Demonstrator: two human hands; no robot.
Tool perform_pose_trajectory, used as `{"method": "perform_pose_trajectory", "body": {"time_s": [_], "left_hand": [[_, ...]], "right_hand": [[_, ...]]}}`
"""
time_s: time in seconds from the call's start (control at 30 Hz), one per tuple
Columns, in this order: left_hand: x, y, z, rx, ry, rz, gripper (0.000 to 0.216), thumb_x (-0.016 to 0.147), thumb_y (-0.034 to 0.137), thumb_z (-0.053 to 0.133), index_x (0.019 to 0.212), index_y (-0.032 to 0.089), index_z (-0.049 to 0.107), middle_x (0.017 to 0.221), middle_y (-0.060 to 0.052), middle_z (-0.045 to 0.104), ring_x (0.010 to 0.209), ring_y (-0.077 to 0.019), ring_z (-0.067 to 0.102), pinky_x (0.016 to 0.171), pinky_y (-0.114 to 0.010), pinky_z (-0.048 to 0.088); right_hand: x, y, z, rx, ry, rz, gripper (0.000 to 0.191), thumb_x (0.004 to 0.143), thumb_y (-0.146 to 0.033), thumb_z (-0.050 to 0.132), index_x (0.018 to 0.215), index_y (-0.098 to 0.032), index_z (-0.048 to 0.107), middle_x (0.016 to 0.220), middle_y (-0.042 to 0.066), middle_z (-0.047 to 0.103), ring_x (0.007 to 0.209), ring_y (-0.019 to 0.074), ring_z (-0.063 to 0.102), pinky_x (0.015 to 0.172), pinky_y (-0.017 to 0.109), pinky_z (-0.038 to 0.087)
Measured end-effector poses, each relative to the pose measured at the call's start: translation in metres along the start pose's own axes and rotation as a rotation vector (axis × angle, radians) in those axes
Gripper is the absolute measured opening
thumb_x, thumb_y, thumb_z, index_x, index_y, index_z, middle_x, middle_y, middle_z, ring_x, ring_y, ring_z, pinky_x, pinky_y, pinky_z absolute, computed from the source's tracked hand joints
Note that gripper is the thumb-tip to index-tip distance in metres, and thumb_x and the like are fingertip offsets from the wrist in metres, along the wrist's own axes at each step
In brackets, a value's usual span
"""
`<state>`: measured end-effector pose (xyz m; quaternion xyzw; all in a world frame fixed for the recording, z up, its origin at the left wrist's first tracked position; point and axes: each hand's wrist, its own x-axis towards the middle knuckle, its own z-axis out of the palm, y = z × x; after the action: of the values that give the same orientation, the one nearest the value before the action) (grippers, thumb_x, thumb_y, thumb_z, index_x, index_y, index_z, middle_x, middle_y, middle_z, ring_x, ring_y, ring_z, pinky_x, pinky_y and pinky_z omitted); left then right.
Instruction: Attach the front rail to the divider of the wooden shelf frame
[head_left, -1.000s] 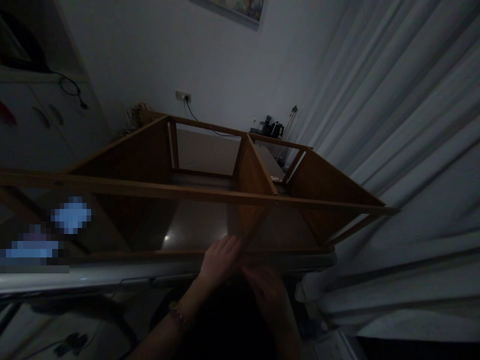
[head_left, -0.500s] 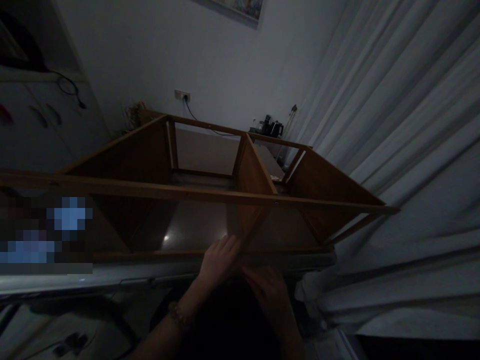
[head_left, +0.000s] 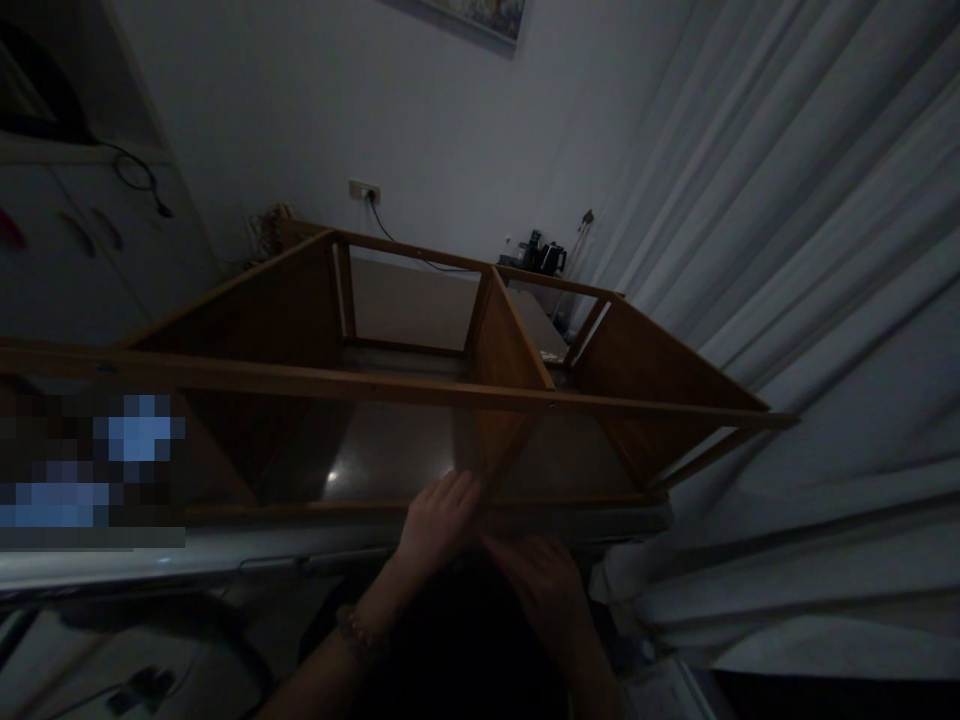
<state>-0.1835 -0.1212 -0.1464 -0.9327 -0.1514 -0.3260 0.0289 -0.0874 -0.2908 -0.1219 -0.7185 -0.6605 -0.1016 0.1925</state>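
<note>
A brown wooden shelf frame (head_left: 420,385) lies on its side across a table, with an upright divider (head_left: 510,355) in its middle. My left hand (head_left: 439,520) rests with curled fingers against the frame's near rail, at the foot of the divider. My right hand (head_left: 547,595) is just below and right of it, fingers bent toward the same spot. The room is dim, and whatever sits between the fingers is hidden.
The grey table edge (head_left: 225,555) runs along the front. Pale curtains (head_left: 787,300) hang on the right. A wall socket (head_left: 364,190) with a cable and a dark kettle (head_left: 544,255) are at the back. White cabinets (head_left: 82,240) stand at the left.
My right hand has shifted slightly right and down. The left hand and the shelf frame stay where they were.
</note>
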Motion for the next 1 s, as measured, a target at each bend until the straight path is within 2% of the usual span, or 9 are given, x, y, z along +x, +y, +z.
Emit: {"method": "perform_pose_trajectory", "body": {"time_s": [0.2, 0.33, 0.43, 0.53, 0.7, 0.87, 1.0], "left_hand": [[-0.001, 0.001, 0.002, -0.004, -0.009, -0.007, 0.028, 0.082, 0.036, 0.059, 0.103, 0.018, 0.059, 0.105, -0.009, 0.066, 0.096, -0.0232, 0.059, 0.074, -0.032, 0.047], [-0.001, 0.001, 0.004, 0.001, 0.021, -0.002, 0.031, 0.081, 0.037, 0.06, 0.105, 0.018, 0.058, 0.104, -0.008, 0.067, 0.096, -0.0235, 0.06, 0.075, -0.032, 0.047], [0.0, 0.001, 0.003, 0.009, 0.026, 0.001, 0.029, 0.081, 0.039, 0.06, 0.102, 0.018, 0.059, 0.101, -0.007, 0.067, 0.093, -0.0229, 0.061, 0.073, -0.032, 0.047], [0.001, 0.001, 0.002, 0.02, 0.021, 0.002, 0.028, 0.08, 0.039, 0.061, 0.1, 0.018, 0.059, 0.102, -0.007, 0.067, 0.093, -0.023, 0.061, 0.072, -0.032, 0.047], [0.001, 0.001, 0.002, 0.009, -0.013, 0.003, 0.028, 0.078, 0.034, 0.065, 0.1, 0.018, 0.059, 0.103, -0.006, 0.067, 0.093, -0.023, 0.06, 0.072, -0.032, 0.047], [0.001, 0.0, 0.001, 0.0, -0.021, 0.003, 0.029, 0.078, 0.033, 0.064, 0.102, 0.018, 0.058, 0.103, -0.006, 0.067, 0.093, -0.0225, 0.06, 0.072, -0.032, 0.047], [-0.001, -0.001, 0.003, 0.017, 0.022, 0.021, 0.032, 0.078, 0.034, 0.064, 0.104, 0.017, 0.057, 0.105, -0.008, 0.067, 0.093, -0.0235, 0.06, 0.072, -0.033, 0.047]], "right_hand": [[0.001, 0.004, 0.008, 0.004, 0.066, -0.003, 0.029, 0.096, -0.028, 0.039, 0.119, -0.029, 0.058, 0.083, 0.001, 0.07, 0.073, 0.0145, 0.061, 0.072, 0.03, 0.043], [0.002, 0.004, 0.013, 0.082, 0.149, 0.042, 0.024, 0.093, -0.032, 0.047, 0.11, -0.026, 0.063, 0.081, 0.001, 0.07, 0.074, 0.0146, 0.062, 0.071, 0.029, 0.045], [0.005, 0.003, 0.014, 0.154, 0.158, 0.058, 0.022, 0.092, -0.032, 0.048, 0.106, -0.024, 0.063, 0.088, 0.002, 0.07, 0.081, 0.0159, 0.063, 0.074, 0.029, 0.047], [0.007, 0.002, 0.012, 0.181, 0.13, 0.049, 0.023, 0.091, -0.031, 0.051, 0.111, -0.025, 0.061, 0.1, 0.002, 0.069, 0.092, 0.0169, 0.062, 0.081, 0.031, 0.047], [0.002, 0.006, 0.008, 0.092, 0.053, 0.014, 0.035, 0.092, -0.024, 0.05, 0.126, -0.028, 0.051, 0.116, 0.001, 0.064, 0.101, 0.0178, 0.058, 0.086, 0.034, 0.045], [-0.001, 0.009, 0.006, 0.053, -0.022, 0.006, 0.042, 0.092, -0.023, 0.048, 0.133, -0.031, 0.042, 0.121, -0.002, 0.061, 0.102, 0.0181, 0.055, 0.086, 0.035, 0.044], [0.0, 0.01, 0.005, 0.07, -0.018, -0.009, 0.04, 0.094, -0.022, 0.045, 0.132, -0.031, 0.044, 0.115, -0.002, 0.064, 0.099, 0.0168, 0.056, 0.084, 0.033, 0.042]]}}
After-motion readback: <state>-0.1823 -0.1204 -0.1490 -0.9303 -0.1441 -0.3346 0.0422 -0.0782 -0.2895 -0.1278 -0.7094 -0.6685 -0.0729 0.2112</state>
